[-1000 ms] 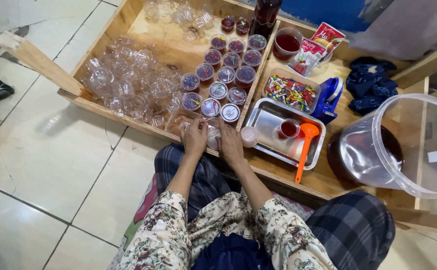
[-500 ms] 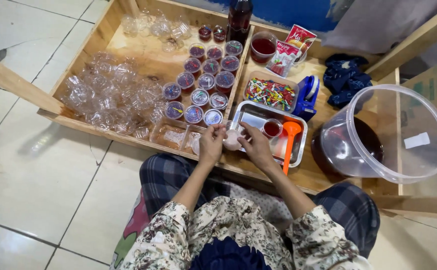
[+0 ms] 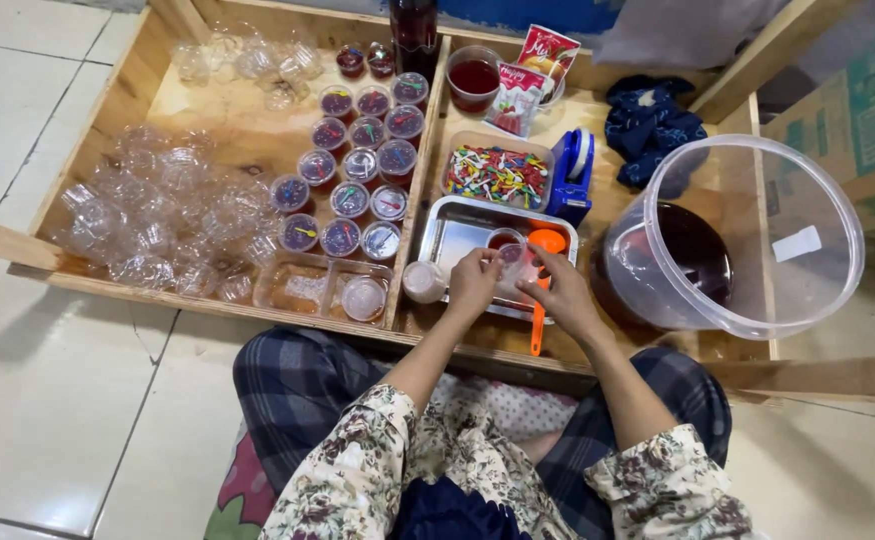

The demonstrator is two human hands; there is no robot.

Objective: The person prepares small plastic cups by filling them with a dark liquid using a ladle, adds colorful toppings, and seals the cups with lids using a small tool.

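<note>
1. Head view: left hand [image 3: 472, 283] & right hand [image 3: 563, 296] met over the steel tray [image 3: 454, 232]; fingers of both pinched a small clear cup [image 3: 513, 259], contents unclear.
2. Cup of red liquid [image 3: 501, 240] sat just behind it in the tray, orange scoop [image 3: 542, 270] alongside.
3. Big tub [image 3: 747, 240] at right held dark liquid.
4. Lidded filled cups [image 3: 349, 180] stood in rows in the wooden crate [image 3: 127, 85], w/ empties [image 3: 147, 220] piled left.

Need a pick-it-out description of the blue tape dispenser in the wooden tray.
Start at the big clear bucket on the right of the wooden tray. Just left of it, beside the tub of coloured picks and behind the steel pan, stands the tape dispenser. It is the only solid blue plastic item, with a white roll on top.
</note>
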